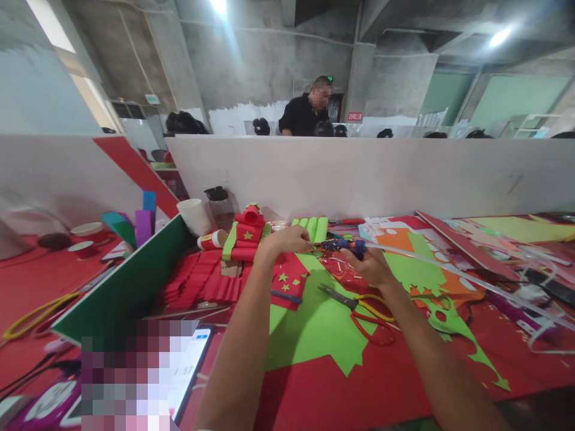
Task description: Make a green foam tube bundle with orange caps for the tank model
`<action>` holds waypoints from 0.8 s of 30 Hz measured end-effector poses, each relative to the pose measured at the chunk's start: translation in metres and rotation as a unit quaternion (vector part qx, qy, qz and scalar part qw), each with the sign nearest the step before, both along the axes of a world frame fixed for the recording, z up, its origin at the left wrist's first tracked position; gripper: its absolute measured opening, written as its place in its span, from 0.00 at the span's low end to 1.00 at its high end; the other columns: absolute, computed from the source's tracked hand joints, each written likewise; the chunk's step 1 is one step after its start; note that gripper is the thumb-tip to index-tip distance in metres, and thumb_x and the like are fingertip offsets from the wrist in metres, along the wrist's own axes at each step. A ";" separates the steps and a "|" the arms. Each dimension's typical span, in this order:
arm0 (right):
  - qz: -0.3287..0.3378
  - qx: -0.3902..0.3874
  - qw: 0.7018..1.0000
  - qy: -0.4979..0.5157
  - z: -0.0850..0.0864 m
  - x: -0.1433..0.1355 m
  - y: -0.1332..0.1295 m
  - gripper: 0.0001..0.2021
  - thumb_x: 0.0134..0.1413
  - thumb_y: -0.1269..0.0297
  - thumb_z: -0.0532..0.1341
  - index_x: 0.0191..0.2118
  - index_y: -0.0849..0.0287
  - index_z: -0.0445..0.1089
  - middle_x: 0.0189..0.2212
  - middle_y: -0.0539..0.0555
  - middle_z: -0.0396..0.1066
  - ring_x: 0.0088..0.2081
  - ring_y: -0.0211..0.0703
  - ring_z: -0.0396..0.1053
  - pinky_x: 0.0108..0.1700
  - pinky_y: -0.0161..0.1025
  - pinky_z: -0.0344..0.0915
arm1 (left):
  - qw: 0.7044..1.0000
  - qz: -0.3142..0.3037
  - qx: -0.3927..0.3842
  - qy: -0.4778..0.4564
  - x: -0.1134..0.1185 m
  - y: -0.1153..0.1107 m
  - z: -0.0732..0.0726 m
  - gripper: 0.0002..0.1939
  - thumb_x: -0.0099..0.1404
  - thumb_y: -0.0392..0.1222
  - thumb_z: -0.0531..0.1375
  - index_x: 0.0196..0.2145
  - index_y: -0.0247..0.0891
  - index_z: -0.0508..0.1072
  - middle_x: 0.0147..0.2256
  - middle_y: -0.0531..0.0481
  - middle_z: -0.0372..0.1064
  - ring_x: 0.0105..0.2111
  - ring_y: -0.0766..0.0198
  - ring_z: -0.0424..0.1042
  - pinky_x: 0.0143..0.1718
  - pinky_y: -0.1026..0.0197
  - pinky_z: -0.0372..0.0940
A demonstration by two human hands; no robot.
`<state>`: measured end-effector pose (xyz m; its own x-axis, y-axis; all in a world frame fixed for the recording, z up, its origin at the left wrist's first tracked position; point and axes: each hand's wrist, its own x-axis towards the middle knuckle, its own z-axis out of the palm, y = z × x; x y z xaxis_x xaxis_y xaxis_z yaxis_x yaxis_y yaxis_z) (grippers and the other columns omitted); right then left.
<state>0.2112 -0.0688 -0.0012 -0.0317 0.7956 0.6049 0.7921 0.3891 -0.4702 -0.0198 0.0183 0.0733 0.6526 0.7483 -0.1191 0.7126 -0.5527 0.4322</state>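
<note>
My right hand (374,266) is closed round a blue glue gun (344,245), its nozzle pointing left. A long translucent glue stick (431,260) trails from its back to the right. My left hand (291,239) is pinched beside the nozzle; what its fingertips hold is too small to make out. Below lie a red sheet with green stars (287,281) and a large light-green sheet (309,341). Scissors (362,302) with red and yellow handles rest on the green sheet, blades parted. Left of my left hand stands a red and green paper model (248,234). Several green rolls (321,227) lie behind.
Folded red strips (202,281) and a phone (191,374) are at left, by a slanted green board (121,281). A white cup (194,216) stands near the white partition (359,173). Green offcuts (453,320) lie at right. Another person (303,114) is beyond the partition.
</note>
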 end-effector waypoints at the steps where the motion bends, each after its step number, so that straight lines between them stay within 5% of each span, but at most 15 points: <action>1: 0.010 0.000 1.000 0.002 0.001 0.000 0.000 0.16 0.58 0.48 0.56 0.29 0.56 0.66 0.23 0.51 0.69 0.26 0.43 0.65 0.31 0.38 0.59 | 1.000 0.000 -0.001 0.001 0.000 0.000 0.000 0.08 0.53 0.41 0.54 0.27 0.37 0.71 0.31 0.48 0.73 0.30 0.63 0.69 0.29 0.63 0.58; 24: 0.037 0.000 0.999 0.006 0.004 0.006 -0.002 0.14 0.56 0.51 0.59 0.29 0.56 0.63 0.24 0.50 0.66 0.27 0.42 0.62 0.30 0.38 0.59 | 0.998 0.046 -0.004 -0.038 0.000 0.002 -0.005 0.06 0.50 0.41 0.55 0.20 0.37 0.65 0.21 0.53 0.62 0.20 0.68 0.56 0.23 0.62 0.50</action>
